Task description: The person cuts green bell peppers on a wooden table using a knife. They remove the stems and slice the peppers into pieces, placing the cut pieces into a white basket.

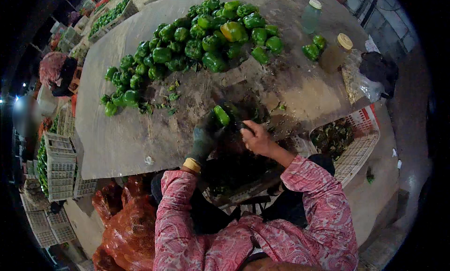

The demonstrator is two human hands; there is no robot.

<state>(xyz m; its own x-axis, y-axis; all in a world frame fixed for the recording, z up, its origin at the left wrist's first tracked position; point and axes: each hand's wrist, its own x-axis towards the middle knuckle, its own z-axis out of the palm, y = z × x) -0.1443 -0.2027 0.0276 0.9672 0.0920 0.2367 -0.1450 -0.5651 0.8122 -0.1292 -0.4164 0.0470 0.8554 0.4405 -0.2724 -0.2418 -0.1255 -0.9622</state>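
My left hand [208,132], in a dark knitted glove with a yellow band at the wrist, grips a green bell pepper [221,115] above the near edge of the work table [116,144]. Bare and curled, my right hand [258,139] is closed around a dark handle [240,123] just right of that pepper. It looks like a knife, but its far end is blurred against the dark tabletop. Farther back on the table lies a broad heap of green bell peppers [193,48], among them one partly yellow pepper [233,31].
A capped bottle [311,17], two loose peppers [314,49], a jar with a pale lid [345,41] and plastic bags [367,81] occupy the right side. A crate of scraps [357,155] stands below. Red mesh sacks [132,232] lie at left, near stacked crates [61,165]. Another person [56,72] is beyond.
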